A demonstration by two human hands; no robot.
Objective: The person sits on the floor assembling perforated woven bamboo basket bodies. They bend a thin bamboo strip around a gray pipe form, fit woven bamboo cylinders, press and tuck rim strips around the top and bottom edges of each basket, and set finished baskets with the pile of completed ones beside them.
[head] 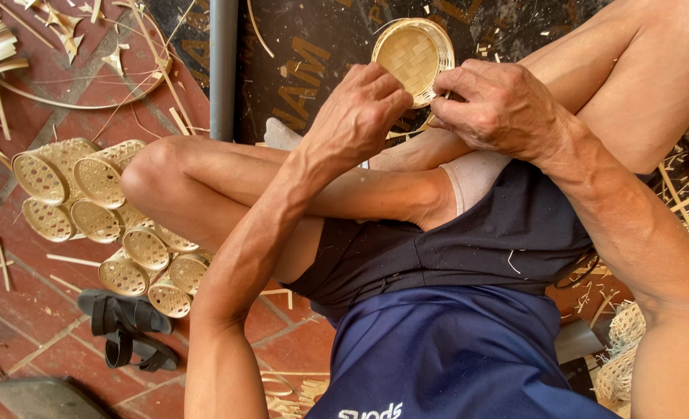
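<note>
Both hands, left hand (358,109) and right hand (500,105), pinch a woven basket (413,56) above the red tiled floor (26,310).

Single head-worn view, looking steeply down from close above the person's own lap and crossed legs, hands near frame top, red tiled floor (26,310) filling the left edge

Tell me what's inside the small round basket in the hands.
The small round basket shows only its woven bottom; nothing lies in it. The left hand and right hand cover its lower rim, so that edge and any strip there are hidden.
</note>
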